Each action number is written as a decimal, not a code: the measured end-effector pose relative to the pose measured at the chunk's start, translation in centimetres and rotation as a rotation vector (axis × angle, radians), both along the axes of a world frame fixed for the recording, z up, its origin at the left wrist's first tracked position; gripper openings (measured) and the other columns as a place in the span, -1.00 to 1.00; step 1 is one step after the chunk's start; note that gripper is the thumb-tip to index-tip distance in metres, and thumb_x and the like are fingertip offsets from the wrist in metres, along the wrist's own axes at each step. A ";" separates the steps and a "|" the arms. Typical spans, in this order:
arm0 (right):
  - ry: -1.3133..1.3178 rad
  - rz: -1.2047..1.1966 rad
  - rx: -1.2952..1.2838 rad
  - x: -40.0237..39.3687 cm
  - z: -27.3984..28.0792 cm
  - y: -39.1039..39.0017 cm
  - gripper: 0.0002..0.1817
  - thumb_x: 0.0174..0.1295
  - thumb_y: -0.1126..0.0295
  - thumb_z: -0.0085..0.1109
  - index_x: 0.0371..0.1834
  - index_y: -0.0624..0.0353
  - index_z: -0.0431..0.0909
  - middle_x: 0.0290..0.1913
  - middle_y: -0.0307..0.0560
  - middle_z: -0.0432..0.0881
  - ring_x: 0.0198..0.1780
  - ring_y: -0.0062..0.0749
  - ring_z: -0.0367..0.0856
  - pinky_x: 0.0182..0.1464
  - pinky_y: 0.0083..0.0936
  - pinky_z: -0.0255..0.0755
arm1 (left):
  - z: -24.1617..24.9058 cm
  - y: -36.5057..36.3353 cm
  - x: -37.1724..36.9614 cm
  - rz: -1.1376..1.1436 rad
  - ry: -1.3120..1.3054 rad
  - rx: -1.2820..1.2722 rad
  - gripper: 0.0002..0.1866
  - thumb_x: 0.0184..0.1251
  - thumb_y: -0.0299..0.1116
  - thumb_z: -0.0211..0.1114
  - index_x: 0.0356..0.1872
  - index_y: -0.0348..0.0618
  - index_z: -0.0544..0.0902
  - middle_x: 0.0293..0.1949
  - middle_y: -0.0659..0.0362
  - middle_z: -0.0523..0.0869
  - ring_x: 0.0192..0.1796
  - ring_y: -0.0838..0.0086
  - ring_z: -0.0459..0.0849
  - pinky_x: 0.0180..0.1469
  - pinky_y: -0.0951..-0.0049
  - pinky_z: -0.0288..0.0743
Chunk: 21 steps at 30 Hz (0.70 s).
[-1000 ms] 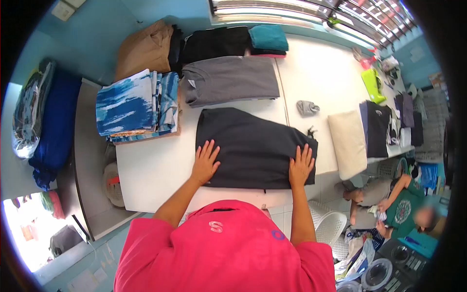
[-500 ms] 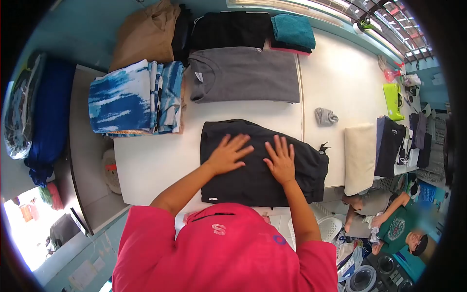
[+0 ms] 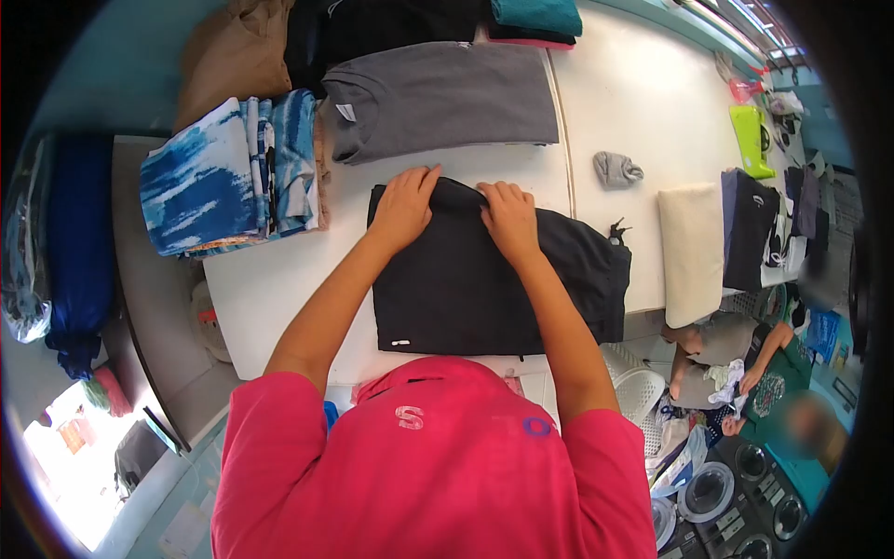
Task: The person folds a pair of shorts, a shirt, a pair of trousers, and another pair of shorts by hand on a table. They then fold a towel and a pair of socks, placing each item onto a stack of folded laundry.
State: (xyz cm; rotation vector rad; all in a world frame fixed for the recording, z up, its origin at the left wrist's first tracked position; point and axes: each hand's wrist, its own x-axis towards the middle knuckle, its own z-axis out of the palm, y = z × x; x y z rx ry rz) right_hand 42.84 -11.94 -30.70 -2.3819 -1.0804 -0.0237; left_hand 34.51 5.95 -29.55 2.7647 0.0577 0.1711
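Black shorts [image 3: 456, 289] lie folded flat on the white table in front of me, a small white logo at the near left corner and a drawstring at the right end. My left hand [image 3: 406, 207] is closed on their far edge near the left corner. A little further right, my right hand [image 3: 510, 216] has its fingers curled over the same far edge, which rises slightly between the two hands. Just beyond lies a folded grey T-shirt [image 3: 447, 98]. To the left is a stack of blue-and-white patterned cloths [image 3: 205, 177].
Brown garments [image 3: 233, 61] and dark folded clothes stand at the back. On the right are a small grey rolled cloth [image 3: 616, 170], a cream folded towel [image 3: 690, 256] and more dark clothes [image 3: 751, 228]. Another person [image 3: 745, 373] handles cloth at lower right, near washing machines [image 3: 706, 492].
Both hands moved from lying spread on the shorts to their far edge and closed on it. My view shifted, and the co-worker leaned.
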 end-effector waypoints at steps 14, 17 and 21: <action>-0.012 0.126 -0.008 -8.5 2.6 -5.8 -0.75 -0.17 0.47 0.21 -0.36 0.07 0.42 -0.35 -0.18 0.41 -0.20 -0.33 0.42 -0.16 -0.47 0.25 | 2.8 -4.1 -11.2 -0.087 0.170 0.035 -0.75 -0.10 -0.52 0.18 -0.29 -0.14 0.46 -0.34 0.14 0.44 -0.14 0.28 0.45 -0.03 0.26 0.30; 0.189 0.164 0.125 -10.2 5.7 -7.1 -0.73 -0.09 0.45 0.20 -0.25 0.11 0.48 -0.21 -0.16 0.48 -0.09 -0.26 0.44 -0.04 -0.41 0.28 | 2.6 -5.0 -13.6 -0.032 0.077 0.006 -0.68 -0.05 -0.45 0.22 -0.17 -0.13 0.47 -0.22 0.13 0.46 -0.04 0.26 0.44 0.12 0.18 0.21; 0.868 0.526 0.732 -11.4 20.7 -7.5 -0.57 0.13 0.24 0.03 0.06 0.16 0.44 0.10 0.05 0.44 0.12 -0.14 0.39 0.12 -0.28 0.22 | 1.8 -5.2 -15.2 0.113 0.047 -0.075 -0.65 0.03 -0.35 0.24 -0.11 -0.14 0.47 -0.08 0.15 0.48 0.06 0.29 0.41 0.22 0.14 0.06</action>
